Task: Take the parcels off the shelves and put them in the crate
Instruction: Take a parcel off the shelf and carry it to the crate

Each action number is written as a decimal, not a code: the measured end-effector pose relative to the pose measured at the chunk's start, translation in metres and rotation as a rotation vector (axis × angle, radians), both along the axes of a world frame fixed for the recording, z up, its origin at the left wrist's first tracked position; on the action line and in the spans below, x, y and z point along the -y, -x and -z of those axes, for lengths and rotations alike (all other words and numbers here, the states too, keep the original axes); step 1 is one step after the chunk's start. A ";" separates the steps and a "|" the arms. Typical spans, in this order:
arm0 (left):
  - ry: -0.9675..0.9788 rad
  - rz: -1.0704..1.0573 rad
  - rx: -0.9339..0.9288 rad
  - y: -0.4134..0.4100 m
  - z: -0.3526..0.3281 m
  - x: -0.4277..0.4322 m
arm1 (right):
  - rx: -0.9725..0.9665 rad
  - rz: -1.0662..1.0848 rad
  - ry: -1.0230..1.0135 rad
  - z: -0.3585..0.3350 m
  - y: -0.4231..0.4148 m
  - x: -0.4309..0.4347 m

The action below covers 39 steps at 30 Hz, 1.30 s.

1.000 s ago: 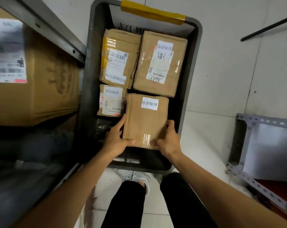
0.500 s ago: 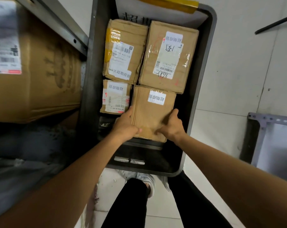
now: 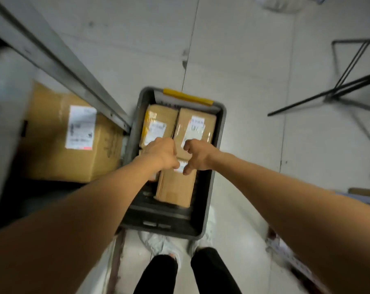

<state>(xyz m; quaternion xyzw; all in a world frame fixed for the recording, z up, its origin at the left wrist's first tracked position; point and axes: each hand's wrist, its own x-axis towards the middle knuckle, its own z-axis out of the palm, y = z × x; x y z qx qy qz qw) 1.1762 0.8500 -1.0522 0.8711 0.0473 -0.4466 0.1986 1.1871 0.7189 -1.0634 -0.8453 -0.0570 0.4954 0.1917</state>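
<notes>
A dark grey crate (image 3: 169, 219) with a yellow strip on its far rim stands on the floor and holds several brown cardboard parcels. Two labelled parcels fill its far end, one on the left (image 3: 158, 122) and one on the right (image 3: 197, 124). A plain brown parcel (image 3: 175, 187) lies flat in the near right part. My left hand (image 3: 160, 152) and my right hand (image 3: 197, 154) hover side by side above the crate's middle, fingers loosely curled and holding nothing. Another small parcel is mostly hidden under my left hand.
A large cardboard box (image 3: 59, 145) with a white label sits on the low shelf at left, under a grey metal shelf rail (image 3: 73, 68). A black metal frame (image 3: 349, 88) stands at the far right. My legs and shoes (image 3: 158, 242) are just behind the crate.
Both hands have let go of the plain parcel, which now lies in the crate, and have risen above it. The view has pulled up and back, and is blurred.
</notes>
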 end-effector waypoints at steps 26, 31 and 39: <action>-0.315 -0.022 1.024 -0.048 -0.762 -0.016 | 1.090 -0.469 0.073 -0.787 -0.091 0.000; -0.363 -0.171 0.962 0.012 -0.791 -0.015 | 1.090 -0.641 -0.016 -0.809 -0.049 -0.011; -0.489 -0.402 0.854 0.149 -0.822 -0.029 | 1.071 -0.802 -0.144 -0.829 0.044 -0.028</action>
